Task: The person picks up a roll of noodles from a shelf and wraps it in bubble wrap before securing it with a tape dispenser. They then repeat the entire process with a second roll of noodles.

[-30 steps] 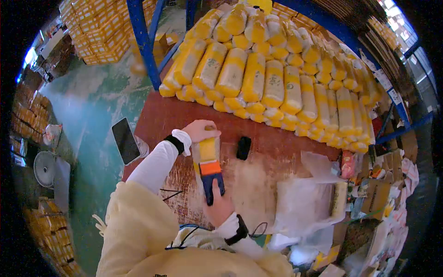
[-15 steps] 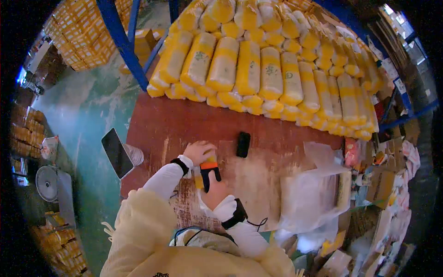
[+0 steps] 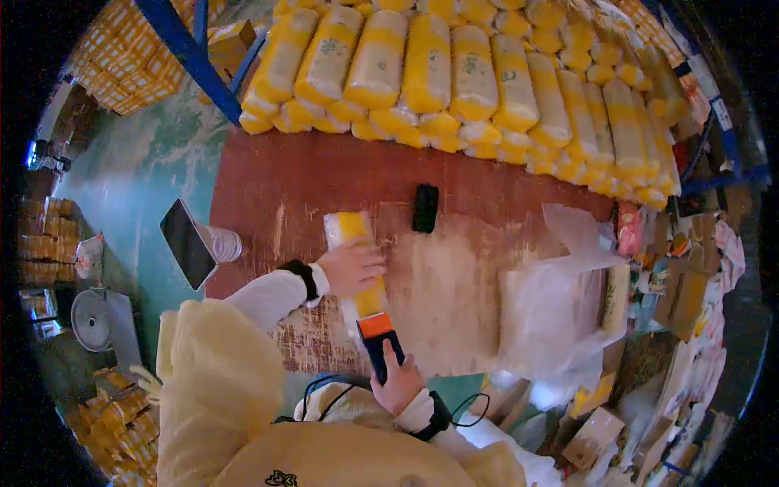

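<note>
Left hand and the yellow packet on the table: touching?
Touching. Head view: the left hand lies across the middle of the yellow packet, covering part of it, with no gap visible.

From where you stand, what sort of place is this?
Probably a warehouse packing bench: yellow packs piled high along the red table, stacked yellow cartons on the floor beside blue racking, and the left hand holding one pack while the right hand grips a handheld tool.
</note>
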The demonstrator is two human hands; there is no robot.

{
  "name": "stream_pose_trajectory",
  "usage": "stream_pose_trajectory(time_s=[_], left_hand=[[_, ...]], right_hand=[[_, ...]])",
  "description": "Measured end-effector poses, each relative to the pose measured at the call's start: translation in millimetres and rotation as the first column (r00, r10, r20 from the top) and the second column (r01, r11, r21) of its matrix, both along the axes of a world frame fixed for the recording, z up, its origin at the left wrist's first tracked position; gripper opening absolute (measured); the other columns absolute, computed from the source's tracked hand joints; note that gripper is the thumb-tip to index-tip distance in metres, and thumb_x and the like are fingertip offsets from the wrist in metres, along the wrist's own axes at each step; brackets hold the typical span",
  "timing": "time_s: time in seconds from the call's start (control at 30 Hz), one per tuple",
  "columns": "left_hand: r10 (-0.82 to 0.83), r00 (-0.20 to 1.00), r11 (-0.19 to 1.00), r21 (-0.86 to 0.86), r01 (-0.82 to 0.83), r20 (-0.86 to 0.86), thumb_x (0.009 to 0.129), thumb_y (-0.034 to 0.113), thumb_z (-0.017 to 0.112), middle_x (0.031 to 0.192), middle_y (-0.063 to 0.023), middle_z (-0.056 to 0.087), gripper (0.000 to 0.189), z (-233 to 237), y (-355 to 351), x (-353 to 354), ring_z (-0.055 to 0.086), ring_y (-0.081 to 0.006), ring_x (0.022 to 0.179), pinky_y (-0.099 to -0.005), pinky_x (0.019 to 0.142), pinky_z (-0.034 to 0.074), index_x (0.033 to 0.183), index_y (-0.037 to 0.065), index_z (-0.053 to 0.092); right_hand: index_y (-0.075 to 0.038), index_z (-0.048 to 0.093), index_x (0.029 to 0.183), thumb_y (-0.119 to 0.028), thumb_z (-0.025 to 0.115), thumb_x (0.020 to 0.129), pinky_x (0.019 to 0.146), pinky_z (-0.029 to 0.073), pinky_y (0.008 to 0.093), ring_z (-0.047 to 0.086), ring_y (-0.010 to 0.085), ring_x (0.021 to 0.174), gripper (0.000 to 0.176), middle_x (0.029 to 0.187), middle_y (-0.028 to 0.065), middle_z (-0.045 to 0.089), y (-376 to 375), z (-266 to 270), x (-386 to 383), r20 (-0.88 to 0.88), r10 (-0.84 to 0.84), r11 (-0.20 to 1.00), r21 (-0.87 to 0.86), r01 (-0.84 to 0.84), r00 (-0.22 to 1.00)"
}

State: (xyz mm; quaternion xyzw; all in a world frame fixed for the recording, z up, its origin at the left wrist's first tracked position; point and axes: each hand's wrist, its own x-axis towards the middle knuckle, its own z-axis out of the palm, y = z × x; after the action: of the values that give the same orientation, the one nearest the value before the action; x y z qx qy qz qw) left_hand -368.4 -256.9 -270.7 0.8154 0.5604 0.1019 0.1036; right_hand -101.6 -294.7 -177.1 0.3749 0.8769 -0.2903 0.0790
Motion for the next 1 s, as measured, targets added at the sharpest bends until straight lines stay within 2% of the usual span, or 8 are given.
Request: stream_pose_trajectory(time_s=[0.1, 0.13, 0.27, 0.43, 0.6, 0.7, 0.83, 1.0], left_hand=[[0.041, 0.999, 0.999, -0.026, -0.04, 0.019, 0.084, 0.036, 0.044, 0.115, -0.0055, 0.054, 0.035, -0.5, -2.6, 3.3, 0.042, -0.0252, 0.115, -0.045, 0.102, 0.024, 0.111, 0.017, 0.056], [0.035, 0.999, 0.997, -0.068, -0.035, -0.008, 0.083, 0.037, 0.045, 0.117, -0.0056, 0.053, 0.037, 3.8, 0.5, 3.2, 0.041, -0.0254, 0.116, -0.0455, 0.103, 0.023, 0.113, 0.017, 0.055], [-0.016, 0.999, 0.993, -0.117, 0.012, -0.041, 0.075, 0.041, 0.056, 0.119, -0.0055, 0.051, 0.048, 27.3, 5.0, 12.4, 0.04, -0.0242, 0.118, -0.0495, 0.1, 0.023, 0.114, 0.014, 0.052], [-0.503, 0.806, 0.86, -0.086, 0.504, -0.313, 0.047, 0.049, 0.072, 0.131, -0.0078, 0.037, 0.095, 1.7, -15.3, 32.8, 0.033, -0.0279, 0.123, -0.0571, 0.098, 0.021, 0.128, 0.016, 0.034], [-0.563, 0.781, 0.825, -0.143, 0.546, -0.271, 0.05, 0.046, 0.071, 0.126, -0.0101, 0.042, 0.088, 12.8, -5.2, 47.1, 0.039, -0.0295, 0.119, -0.0558, 0.094, 0.028, 0.126, 0.017, 0.037], [-0.308, 0.914, 0.87, 0.311, 0.383, -0.265, 0.049, 0.047, 0.073, 0.124, -0.0129, 0.043, 0.088, 2.8, -16.0, 66.1, 0.044, -0.031, 0.113, -0.0546, 0.091, 0.031, 0.124, 0.017, 0.038], [-0.057, 0.976, 0.988, 0.155, 0.024, 0.211, 0.041, 0.043, 0.079, 0.121, -0.0167, 0.044, 0.097, 57.4, -26.6, 93.6, 0.046, -0.0367, 0.109, -0.0502, 0.091, 0.034, 0.123, 0.012, 0.038], [0.277, 0.712, 0.952, -0.083, -0.295, 0.646, 0.04, 0.038, 0.083, 0.12, -0.0203, 0.045, 0.098, 80.2, -67.5, 104.8, 0.045, -0.0388, 0.108, -0.0454, 0.094, 0.034, 0.119, 0.004, 0.036]], right_hand=[[-0.015, 0.032, 0.133, -0.028, 0.063, 0.069, 0.061, 0.047, 0.0475, 0.054, 0.0412, 0.068, 0.072, 0.087, 0.0274, 0.048, -9.8, -12.0, 34.5, -0.366, 0.08, 0.997, 0.05, -0.067, 0.927], [-0.016, 0.032, 0.132, -0.026, 0.064, 0.069, 0.064, 0.046, 0.0479, 0.053, 0.0418, 0.072, 0.072, 0.087, 0.0277, 0.047, -14.5, -4.6, 45.7, -0.176, 0.018, 0.995, -0.092, -0.035, 0.984], [-0.017, 0.032, 0.132, -0.024, 0.064, 0.068, 0.064, 0.046, 0.0462, 0.053, 0.0411, 0.074, 0.072, 0.089, 0.0264, 0.047, -8.3, -15.9, 42.0, -0.075, 0.075, 0.997, -0.019, -0.077, 0.994], [-0.019, 0.034, 0.131, -0.022, 0.065, 0.067, 0.061, 0.046, 0.0444, 0.053, 0.0389, 0.074, 0.072, 0.087, 0.0237, 0.048, -9.4, -22.6, 55.1, -0.189, -0.022, 0.998, -0.066, 0.01, 0.982], [-0.021, 0.045, 0.125, -0.017, 0.066, 0.063, 0.056, 0.046, 0.043, 0.054, 0.0356, 0.066, 0.066, 0.081, 0.0183, 0.048, 16.4, 4.9, 65.6, -0.162, -0.011, 1.0, -0.027, 0.006, 0.987], [-0.023, 0.049, 0.121, -0.014, 0.065, 0.061, 0.054, 0.045, 0.042, 0.053, 0.0339, 0.06, 0.063, 0.078, 0.0154, 0.047, 52.1, 41.6, 78.8, -0.13, 0.114, 0.992, 0.066, -0.106, 0.985], [-0.024, 0.049, 0.121, -0.012, 0.064, 0.061, 0.056, 0.046, 0.0398, 0.053, 0.0326, 0.061, 0.063, 0.077, 0.0136, 0.045, 94.9, 126.5, 77.4, -0.113, 0.27, 0.956, 0.146, -0.253, 0.956], [-0.026, 0.049, 0.122, -0.014, 0.064, 0.063, 0.06, 0.047, 0.0387, 0.052, 0.0323, 0.064, 0.062, 0.082, 0.0152, 0.046, 120.7, 176.5, 70.3, -0.234, 0.415, 0.91, 0.116, -0.399, 0.879]])
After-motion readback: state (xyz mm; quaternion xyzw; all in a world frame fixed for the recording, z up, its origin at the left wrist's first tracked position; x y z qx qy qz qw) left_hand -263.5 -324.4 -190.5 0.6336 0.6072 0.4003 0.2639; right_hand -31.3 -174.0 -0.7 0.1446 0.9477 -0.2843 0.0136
